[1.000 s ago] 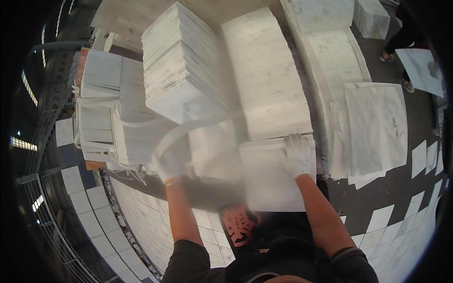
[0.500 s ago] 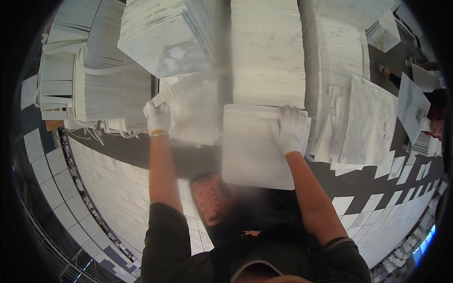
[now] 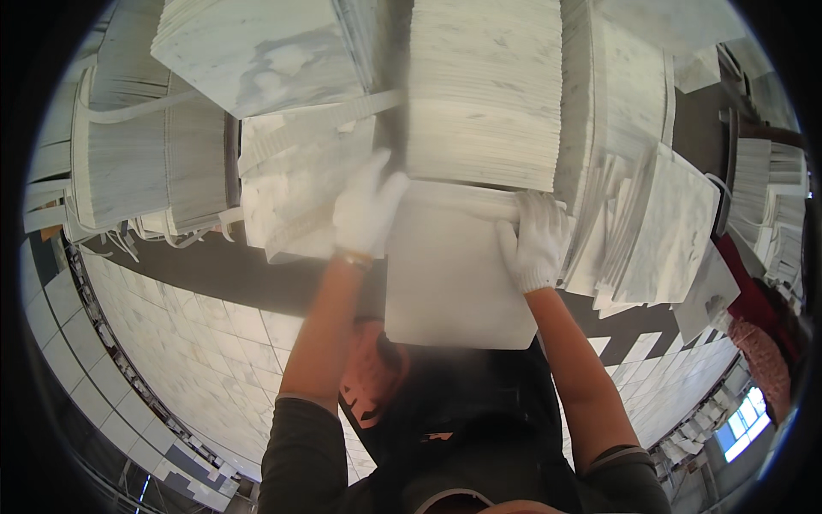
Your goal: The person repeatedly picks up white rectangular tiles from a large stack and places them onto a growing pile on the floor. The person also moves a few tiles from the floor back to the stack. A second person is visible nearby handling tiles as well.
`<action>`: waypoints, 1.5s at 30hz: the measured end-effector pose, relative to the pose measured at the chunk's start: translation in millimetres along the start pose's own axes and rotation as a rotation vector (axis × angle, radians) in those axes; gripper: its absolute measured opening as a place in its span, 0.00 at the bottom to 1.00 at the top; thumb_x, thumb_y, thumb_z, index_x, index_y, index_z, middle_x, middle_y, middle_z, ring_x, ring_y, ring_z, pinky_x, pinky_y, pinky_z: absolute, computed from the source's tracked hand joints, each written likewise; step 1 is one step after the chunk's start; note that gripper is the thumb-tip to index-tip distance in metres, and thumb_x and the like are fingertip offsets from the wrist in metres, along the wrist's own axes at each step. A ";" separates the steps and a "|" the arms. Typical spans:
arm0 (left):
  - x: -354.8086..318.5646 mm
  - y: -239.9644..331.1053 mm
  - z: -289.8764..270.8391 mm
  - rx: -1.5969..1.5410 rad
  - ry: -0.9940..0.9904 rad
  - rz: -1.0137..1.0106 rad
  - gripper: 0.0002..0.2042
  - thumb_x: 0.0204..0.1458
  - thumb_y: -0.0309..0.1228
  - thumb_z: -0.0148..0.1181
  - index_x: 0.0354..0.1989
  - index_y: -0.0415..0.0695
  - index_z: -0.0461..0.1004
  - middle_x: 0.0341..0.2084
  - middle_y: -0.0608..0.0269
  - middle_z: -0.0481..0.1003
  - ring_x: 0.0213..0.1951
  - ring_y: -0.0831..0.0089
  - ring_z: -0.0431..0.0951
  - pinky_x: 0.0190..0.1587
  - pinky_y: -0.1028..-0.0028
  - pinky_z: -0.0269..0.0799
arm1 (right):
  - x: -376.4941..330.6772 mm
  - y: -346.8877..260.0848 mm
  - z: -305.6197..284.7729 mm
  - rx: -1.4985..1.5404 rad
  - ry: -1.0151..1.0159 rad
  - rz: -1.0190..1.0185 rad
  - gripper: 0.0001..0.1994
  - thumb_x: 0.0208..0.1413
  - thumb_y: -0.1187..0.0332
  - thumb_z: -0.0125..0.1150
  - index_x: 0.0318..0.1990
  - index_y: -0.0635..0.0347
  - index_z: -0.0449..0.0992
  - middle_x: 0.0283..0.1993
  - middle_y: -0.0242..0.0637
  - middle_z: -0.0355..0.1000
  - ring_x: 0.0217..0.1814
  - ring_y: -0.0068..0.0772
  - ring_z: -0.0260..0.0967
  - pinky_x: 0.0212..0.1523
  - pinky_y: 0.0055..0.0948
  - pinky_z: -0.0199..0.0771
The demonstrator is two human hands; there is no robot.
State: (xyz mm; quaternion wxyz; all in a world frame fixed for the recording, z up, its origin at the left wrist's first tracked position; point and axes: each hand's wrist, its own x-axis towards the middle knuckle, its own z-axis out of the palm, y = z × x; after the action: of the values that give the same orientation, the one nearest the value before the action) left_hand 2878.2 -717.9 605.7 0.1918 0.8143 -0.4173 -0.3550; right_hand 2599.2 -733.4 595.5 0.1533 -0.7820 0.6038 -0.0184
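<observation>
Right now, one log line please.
left hand gloved, on tile | right hand gripping tile edge | tile stacks behind

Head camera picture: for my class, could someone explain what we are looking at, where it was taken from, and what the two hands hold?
A fisheye camera worn on a person's head looks down, so straight edges bend. The forearms rising from the lower edge are that person's own. Both hands wear white gloves. The left hand and right hand grip opposite sides of a pale square tile. Beyond it stand tall stacks of marble tiles, some bound with white straps. Below lies a tiled floor.
</observation>
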 end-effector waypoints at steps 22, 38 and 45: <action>17.5 22.7 71.6 0.256 0.014 -0.060 0.26 0.61 0.37 0.58 0.68 0.42 0.69 0.61 0.53 0.76 0.62 0.62 0.76 0.63 0.67 0.69 | 85.4 152.9 40.0 0.811 -0.504 0.562 0.33 0.56 0.54 0.68 0.65 0.64 0.71 0.63 0.49 0.74 0.61 0.43 0.73 0.60 0.33 0.72; 130.9 -32.1 68.6 0.410 -0.849 -0.441 0.31 0.56 0.57 0.58 0.36 0.33 0.80 0.29 0.60 0.76 0.34 0.68 0.72 0.41 0.69 0.69 | 89.6 154.2 68.8 0.358 -0.683 0.403 0.34 0.54 0.42 0.64 0.55 0.66 0.78 0.52 0.52 0.79 0.54 0.49 0.76 0.54 0.38 0.74; 122.2 -18.6 66.1 0.458 -0.768 -0.396 0.28 0.58 0.53 0.56 0.39 0.35 0.82 0.29 0.57 0.79 0.34 0.65 0.75 0.43 0.67 0.71 | 91.4 153.6 63.0 0.356 -0.703 0.350 0.27 0.57 0.46 0.65 0.52 0.60 0.80 0.48 0.50 0.79 0.50 0.49 0.77 0.49 0.40 0.75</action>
State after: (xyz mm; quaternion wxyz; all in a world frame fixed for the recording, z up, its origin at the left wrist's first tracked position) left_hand 2888.3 -807.9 498.7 -0.2311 0.7096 -0.3623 -0.5584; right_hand 2493.2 -840.9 481.0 0.4831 -0.5879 0.6258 0.1715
